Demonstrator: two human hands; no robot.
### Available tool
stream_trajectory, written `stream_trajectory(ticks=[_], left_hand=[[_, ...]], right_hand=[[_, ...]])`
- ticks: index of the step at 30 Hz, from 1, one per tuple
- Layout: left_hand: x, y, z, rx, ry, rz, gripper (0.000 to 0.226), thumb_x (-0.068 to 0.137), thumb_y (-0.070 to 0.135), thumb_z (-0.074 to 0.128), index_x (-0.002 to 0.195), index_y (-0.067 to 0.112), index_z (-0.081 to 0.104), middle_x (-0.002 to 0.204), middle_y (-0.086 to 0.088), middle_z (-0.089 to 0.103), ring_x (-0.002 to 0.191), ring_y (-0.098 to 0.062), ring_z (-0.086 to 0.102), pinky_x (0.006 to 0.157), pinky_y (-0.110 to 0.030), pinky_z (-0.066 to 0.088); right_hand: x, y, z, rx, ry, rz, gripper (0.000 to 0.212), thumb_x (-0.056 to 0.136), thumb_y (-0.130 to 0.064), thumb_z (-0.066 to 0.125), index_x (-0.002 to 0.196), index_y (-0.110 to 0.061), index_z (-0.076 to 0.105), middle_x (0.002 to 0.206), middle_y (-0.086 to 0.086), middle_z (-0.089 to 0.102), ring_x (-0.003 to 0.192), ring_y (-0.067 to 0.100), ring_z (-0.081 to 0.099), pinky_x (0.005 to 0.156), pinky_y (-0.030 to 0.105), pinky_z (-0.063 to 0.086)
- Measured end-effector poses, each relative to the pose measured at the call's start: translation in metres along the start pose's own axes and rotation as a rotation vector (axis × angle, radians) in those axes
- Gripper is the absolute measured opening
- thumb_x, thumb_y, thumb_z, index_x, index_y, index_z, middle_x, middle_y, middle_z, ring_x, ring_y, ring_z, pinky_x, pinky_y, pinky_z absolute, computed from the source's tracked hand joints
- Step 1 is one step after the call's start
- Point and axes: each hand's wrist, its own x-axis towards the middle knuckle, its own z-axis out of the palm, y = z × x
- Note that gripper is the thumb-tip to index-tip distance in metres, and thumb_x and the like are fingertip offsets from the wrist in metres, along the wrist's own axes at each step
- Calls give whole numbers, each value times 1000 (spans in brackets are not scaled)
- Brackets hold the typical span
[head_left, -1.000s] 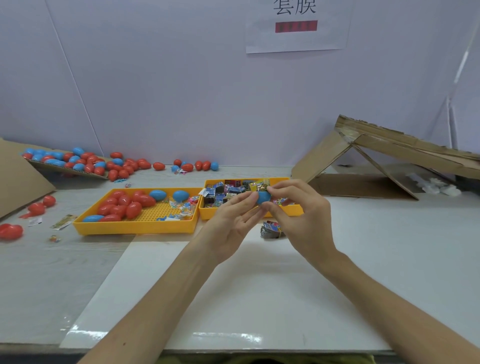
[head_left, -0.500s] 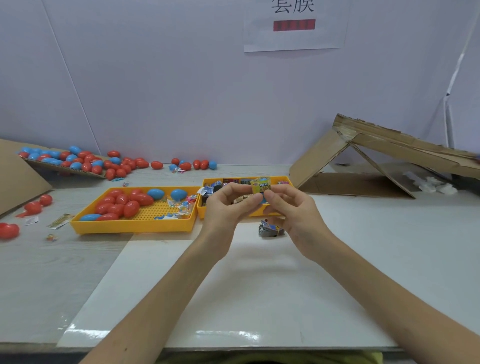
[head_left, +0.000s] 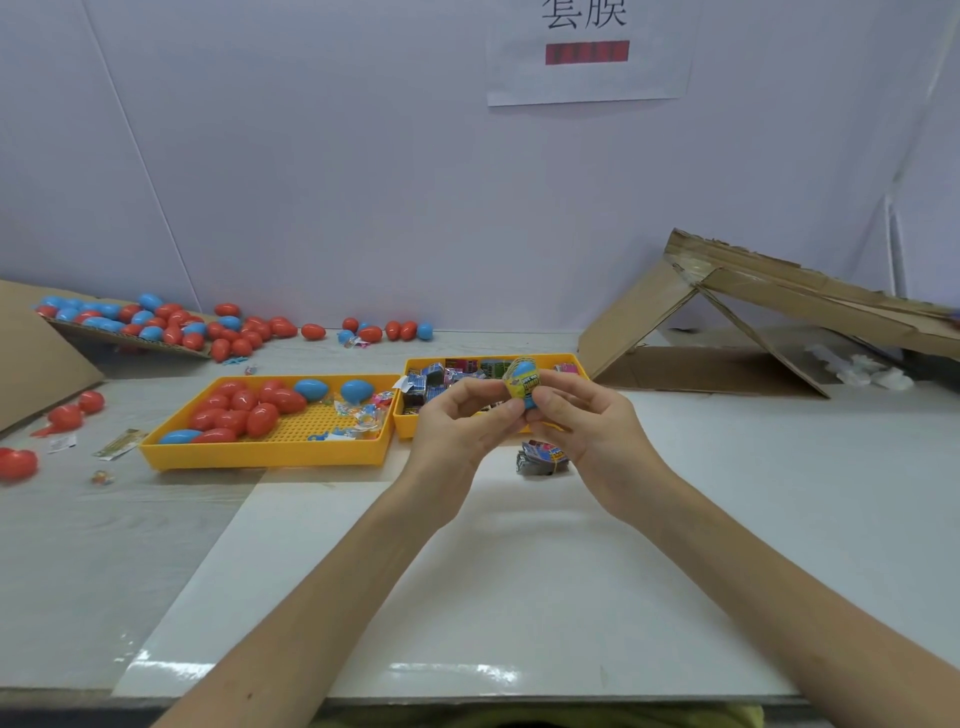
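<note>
Blue egg stands roughly upright in the air between both hands, with a yellow printed sleeve around its middle. The left hand rises from the lower left on a slanting forearm, fingers curled, its thumb and fingertips pinching the blue egg's left side. The right hand mirrors it from the lower right, thumb on the front of the sleeve and fingers curled behind. Both wrists are lifted off the desk.

A small bundle of sleeves lies just below the right hand. Close behind the hands stands a yellow tray of sleeves, its front wall partly hidden by them. A second yellow tray of red and blue eggs stands just beside it on the left. A glossy white sheet spreads under the forearms to the desk's near edge. Propped cardboard stands well apart on the right.
</note>
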Motion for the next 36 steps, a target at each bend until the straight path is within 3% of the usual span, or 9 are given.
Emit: stream_trajectory(ticks=[6, 9, 11, 13, 16, 18, 25, 30, 36], left_hand=[[0, 1, -1, -5, 8, -22, 38, 70, 10, 77, 106, 2, 68, 106, -17, 74, 97, -26, 74, 78, -25, 59], [-1, 2, -1, -5, -6, -33, 35, 72, 7, 77, 105, 2, 67, 105, -17, 73, 98, -27, 74, 80, -27, 59], [0, 4, 0, -28, -17, -52, 41, 78, -2, 74, 118, 1, 62, 116, -21, 71, 105, -30, 72, 87, -31, 60], [1, 6, 0, -129, -47, -74, 52, 83, -7, 70, 132, 1, 53, 123, -21, 69, 113, -32, 69, 95, -35, 58], [0, 9, -1, -272, -123, -101, 52, 89, 6, 68, 137, 2, 48, 123, -20, 69, 119, -34, 66, 96, -35, 57], [-1, 9, -1, -244, -149, -92, 47, 94, 13, 66, 137, 1, 50, 123, -19, 69, 119, -32, 66, 95, -32, 57], [-1, 9, -1, -302, -173, -143, 43, 89, 13, 65, 130, 5, 56, 126, -17, 69, 120, -27, 66, 90, -28, 58], [0, 7, -3, -342, -181, -152, 40, 87, 10, 66, 126, 6, 58, 123, -17, 70, 118, -26, 67, 89, -27, 58], [2, 7, -4, -319, -189, -100, 36, 80, 8, 73, 114, 7, 64, 121, -19, 68, 120, -30, 65, 88, -28, 57]], right_hand=[[0, -1, -1, -4, -13, -1, 38, 69, -22, 78, 106, -11, 75, 105, 9, 77, 94, 21, 73, 73, 25, 59], [-2, -1, 0, -118, -28, -48, 37, 74, -24, 77, 109, -13, 75, 110, 10, 75, 99, 27, 73, 82, 35, 60], [-3, -2, 0, -247, -45, -136, 27, 84, -17, 75, 111, -17, 75, 108, 10, 76, 98, 29, 74, 84, 40, 61], [-4, -4, 0, -371, -34, -259, 25, 90, -9, 72, 111, -22, 75, 108, 4, 76, 93, 24, 75, 79, 36, 62], [-4, -6, 0, -562, 14, -429, 29, 90, -5, 72, 115, -20, 75, 110, -5, 70, 86, 12, 72, 74, 21, 56], [-5, -5, 1, -590, 11, -470, 33, 87, -2, 75, 117, -17, 74, 109, -5, 68, 86, 14, 70, 76, 24, 56], [-5, -11, 0, -374, -26, -346, 41, 83, 5, 76, 116, -20, 73, 102, 0, 72, 85, 19, 66, 80, 41, 60], [-7, -12, 1, -322, -40, -310, 39, 84, 4, 74, 113, -22, 74, 104, -1, 74, 85, 14, 68, 72, 25, 56], [-7, -9, 2, -382, -31, -275, 27, 90, -1, 69, 111, -18, 73, 106, 9, 70, 86, 15, 66, 70, 23, 54]])
